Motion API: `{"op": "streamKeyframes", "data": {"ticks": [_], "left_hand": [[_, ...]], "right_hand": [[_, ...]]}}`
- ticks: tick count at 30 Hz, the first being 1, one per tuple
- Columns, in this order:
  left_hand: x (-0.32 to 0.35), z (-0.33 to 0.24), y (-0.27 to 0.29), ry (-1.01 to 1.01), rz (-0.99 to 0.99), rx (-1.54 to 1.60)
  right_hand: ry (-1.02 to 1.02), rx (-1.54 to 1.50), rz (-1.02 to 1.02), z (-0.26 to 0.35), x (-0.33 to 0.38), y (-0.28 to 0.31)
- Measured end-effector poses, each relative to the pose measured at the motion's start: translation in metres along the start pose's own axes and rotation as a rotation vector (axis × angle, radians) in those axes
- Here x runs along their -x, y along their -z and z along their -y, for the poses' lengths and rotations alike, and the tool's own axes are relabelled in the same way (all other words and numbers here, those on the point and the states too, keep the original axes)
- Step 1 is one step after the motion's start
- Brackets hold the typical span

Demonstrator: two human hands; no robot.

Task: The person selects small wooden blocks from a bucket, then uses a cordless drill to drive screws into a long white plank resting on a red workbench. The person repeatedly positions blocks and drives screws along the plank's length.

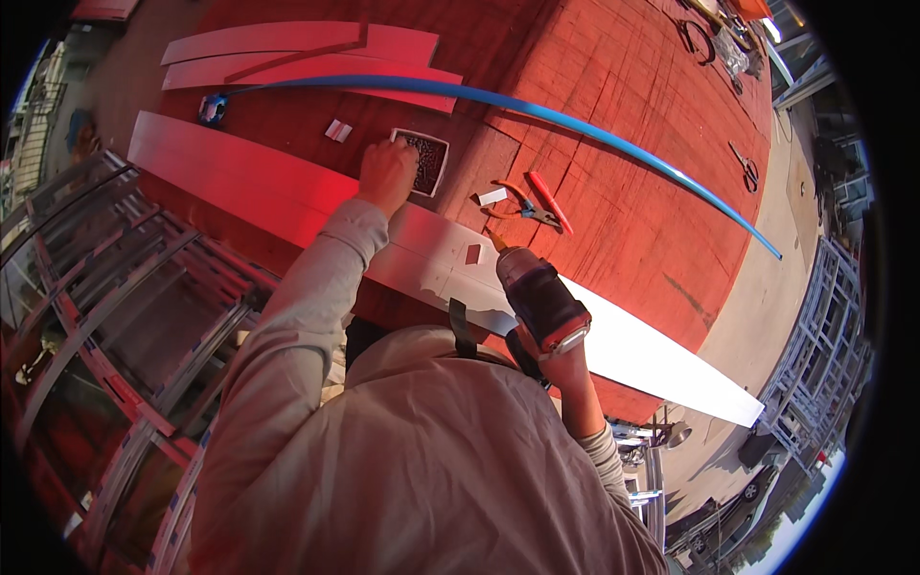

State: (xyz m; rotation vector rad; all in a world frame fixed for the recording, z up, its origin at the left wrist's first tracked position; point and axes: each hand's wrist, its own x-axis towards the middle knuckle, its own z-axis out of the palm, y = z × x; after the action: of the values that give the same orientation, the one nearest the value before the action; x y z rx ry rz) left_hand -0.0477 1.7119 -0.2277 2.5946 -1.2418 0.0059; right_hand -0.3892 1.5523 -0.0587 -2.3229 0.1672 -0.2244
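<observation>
My left hand [388, 174] reaches to the edge of a small tray [442, 173] of dark screws [422, 158]. Its fingers are curled together at the tray, and what lies between the fingertips is hidden. In my right hand [563, 364] is a cordless drill [540, 292], its bit aimed away from me over the table. Beneath both arms runs a long, flat metal strip [240, 172], crossing in front of my body. A small reddish piece [472, 254] lies on the strip, left of the drill.
Orange-handled pliers [527, 208], a red marker-like stick [549, 201] and a white piece [492, 196] lie on the red table [613, 249]. A measuring tape [213, 108] trails a long blue blade [537, 110]. Scissors [746, 171] lie far right; metal frames [125, 355] stand left.
</observation>
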Motion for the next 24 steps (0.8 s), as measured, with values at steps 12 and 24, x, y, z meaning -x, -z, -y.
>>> {"op": "streamKeyframes", "data": {"ticks": [12, 24], "left_hand": [[0.047, -0.068, 0.075, -0.223, -0.067, 0.698], [0.072, -0.084, 0.099, -0.299, -0.133, 0.670]], "right_hand": [[-0.080, -0.082, 0.032, 0.009, 0.004, 0.007], [0.008, 0.035, 0.059, 0.026, 0.008, 0.004]]}}
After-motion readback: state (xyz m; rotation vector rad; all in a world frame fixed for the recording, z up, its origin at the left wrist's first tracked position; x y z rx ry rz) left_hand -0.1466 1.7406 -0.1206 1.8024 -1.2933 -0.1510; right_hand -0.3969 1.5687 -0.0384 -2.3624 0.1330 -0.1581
